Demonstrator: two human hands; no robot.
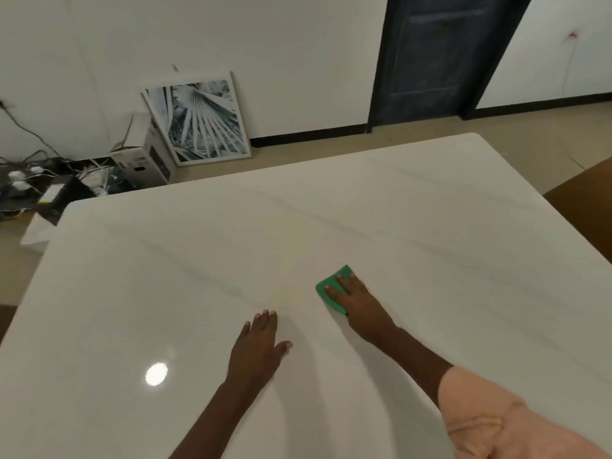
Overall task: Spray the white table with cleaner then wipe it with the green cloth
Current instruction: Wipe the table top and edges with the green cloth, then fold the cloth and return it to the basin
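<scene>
Both of your hands lie flat: your right hand (356,301) presses spread fingers onto the green cloth (332,288), lower right of centre on the white table (381,210), for wiping; your left hand (261,342) rests open, empty, probably bracing you.

I saw the white table (414,207) filling most of the view, glossy, faintly veined in grey, with a bright lamp glare near its front left. On it lay the green cloth (332,288), pressed flat under my right hand (359,301). My left hand (260,346) rested palm-down just beside it, fingers spread.
</scene>
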